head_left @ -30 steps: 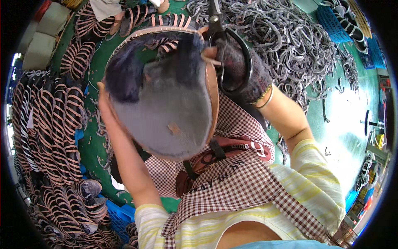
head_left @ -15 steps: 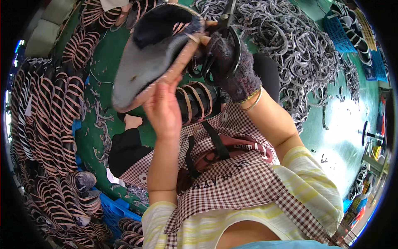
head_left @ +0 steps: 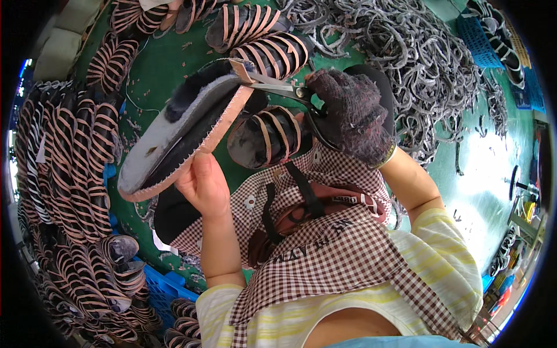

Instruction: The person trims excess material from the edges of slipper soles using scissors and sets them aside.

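Observation:
My bare left hand (head_left: pixel 203 185) pinches the stitched tan edge of a grey, fur-lined slipper (head_left: pixel 152 152), thumb on the near side. The slipper is tilted, its sole side toward the lower left and its dark furry opening at the upper end. In my right hand (head_left: pixel 357 119), which wears a dark knitted glove, is a pair of black-handled scissors (head_left: pixel 284 89). Their blades reach left to a tan strip (head_left: pixel 241 71) at the slipper's upper end; whether they are closed on it I cannot make out. Behind the slipper, a stack of banded slippers (head_left: pixel 267 136) lies close to my lap.
Long rows of nested slippers (head_left: pixel 64 162) line the left, with a blue crate (head_left: pixel 165 287) beside them. More slippers (head_left: pixel 272 55) lie ahead on the green floor. A big heap of grey fuzzy trimmings (head_left: pixel 418 58) fills the far right, near blue baskets (head_left: pixel 478 43).
The slipper has come down and to the left with my left hand and turned. My right hand has moved right and lower, and the scissors now point left at the slipper's upper end.

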